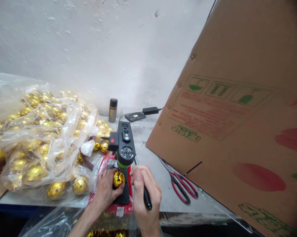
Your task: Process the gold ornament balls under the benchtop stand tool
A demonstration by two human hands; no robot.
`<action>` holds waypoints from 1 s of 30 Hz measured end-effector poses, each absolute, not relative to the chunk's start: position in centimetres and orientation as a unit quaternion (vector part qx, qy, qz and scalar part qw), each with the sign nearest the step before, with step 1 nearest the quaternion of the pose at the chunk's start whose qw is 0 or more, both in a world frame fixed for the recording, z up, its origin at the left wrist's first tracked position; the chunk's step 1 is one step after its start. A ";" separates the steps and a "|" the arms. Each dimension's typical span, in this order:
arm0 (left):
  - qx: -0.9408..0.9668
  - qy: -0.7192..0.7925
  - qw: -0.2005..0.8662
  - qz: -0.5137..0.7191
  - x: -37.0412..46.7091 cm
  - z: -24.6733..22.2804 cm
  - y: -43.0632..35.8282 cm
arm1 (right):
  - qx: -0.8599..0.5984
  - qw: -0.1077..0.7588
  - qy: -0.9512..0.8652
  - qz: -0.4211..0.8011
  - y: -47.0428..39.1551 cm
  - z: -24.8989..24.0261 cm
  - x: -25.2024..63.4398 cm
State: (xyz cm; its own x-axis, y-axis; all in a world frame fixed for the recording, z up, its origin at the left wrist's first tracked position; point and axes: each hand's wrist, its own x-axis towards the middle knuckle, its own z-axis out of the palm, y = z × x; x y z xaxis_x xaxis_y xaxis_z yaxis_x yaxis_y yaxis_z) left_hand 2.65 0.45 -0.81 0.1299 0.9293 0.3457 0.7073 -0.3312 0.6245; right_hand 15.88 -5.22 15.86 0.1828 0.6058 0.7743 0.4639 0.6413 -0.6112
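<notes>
My left hand (106, 186) is closed around a gold mirrored ball (119, 179), thumb on its near side. It steadies the ball on the black base (123, 197) of a small bench press (127, 140), under the press head. My right hand (147, 194) is wrapped round the black-ended lever (147, 198) at the press's right side. A red power switch sits on the press's left side. Just left of my left hand, a clear plastic bag (64, 144) is heaped with many more gold mirrored balls.
Red-handled scissors (183, 187) lie right of the press, beside a large printed cardboard box (224, 115). Behind the press stand a dark-capped bottle (112, 111), a phone (135, 117) and a black power adapter (150, 110). More gold balls (120, 233) show below the table's front edge.
</notes>
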 end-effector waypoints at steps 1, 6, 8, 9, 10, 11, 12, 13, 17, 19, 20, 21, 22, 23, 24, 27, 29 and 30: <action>0.736 0.559 0.150 0.350 2.8 -1.0 0.6 | -0.419 0.643 -0.639 0.052 -5.2 15.6 16.0; 0.741 0.560 0.140 0.343 3.0 -1.6 0.4 | -0.394 0.635 -0.665 0.016 -5.0 12.9 16.5; 0.739 0.566 0.139 0.340 3.1 -1.7 0.2 | -0.388 0.636 -0.667 0.001 -4.8 11.3 16.6; 0.738 0.567 0.140 0.337 3.1 -1.7 0.1 | -0.389 0.640 -0.663 -0.001 -4.6 10.5 16.6; 0.739 0.567 0.142 0.334 3.1 -1.7 0.1 | -0.392 0.646 -0.655 0.002 -4.5 9.8 16.5; 0.741 0.566 0.146 0.331 3.1 -1.7 0.1 | -0.395 0.654 -0.645 0.006 -4.5 9.2 16.4; 0.742 0.565 0.151 0.327 3.1 -1.6 0.1 | -0.398 0.661 -0.636 0.012 -4.4 8.7 16.3; 0.743 0.564 0.155 0.325 3.1 -1.5 0.1 | -0.398 0.669 -0.627 0.017 -4.4 8.3 16.1; 0.741 0.565 0.167 0.323 3.2 -1.3 0.1 | -0.394 0.696 -0.600 0.033 -4.3 7.8 15.5; 0.742 0.559 0.172 0.329 3.2 -1.4 0.1 | -0.389 0.701 -0.598 0.026 -4.2 8.0 15.4; 0.742 0.556 0.172 0.333 3.2 -1.5 0.1 | -0.386 0.702 -0.599 0.017 -4.1 8.1 15.4; 0.741 0.554 0.172 0.337 3.2 -1.6 0.2 | -0.382 0.703 -0.600 0.005 -4.0 8.2 15.5; 0.740 0.553 0.171 0.341 3.2 -1.7 0.2 | -0.379 0.704 -0.601 -0.006 -3.8 8.3 15.5; 0.739 0.553 0.170 0.344 3.2 -1.8 0.3 | -0.376 0.706 -0.600 -0.015 -3.7 8.3 15.5; 0.738 0.553 0.170 0.347 3.2 -1.9 0.3 | -0.374 0.707 -0.600 -0.021 -3.5 8.4 15.5; 0.735 0.551 0.175 0.354 3.1 -2.0 0.4 | -0.373 0.709 -0.598 -0.028 -3.4 8.2 15.4; 0.734 0.551 0.178 0.355 3.0 -2.0 0.5 | -0.376 0.708 -0.597 -0.032 -3.3 8.1 15.4; 0.734 0.551 0.179 0.355 3.0 -2.0 0.5 | -0.378 0.707 -0.597 -0.033 -3.4 8.0 15.3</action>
State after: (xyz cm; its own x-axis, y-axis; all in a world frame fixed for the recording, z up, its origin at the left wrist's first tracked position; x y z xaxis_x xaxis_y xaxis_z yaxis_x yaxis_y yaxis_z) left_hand 2.98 0.51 -2.02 0.1404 0.9358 0.3233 0.6822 -0.3281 0.6534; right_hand 15.34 -3.36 7.99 0.2852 0.4052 0.8686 0.4975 0.7120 -0.4955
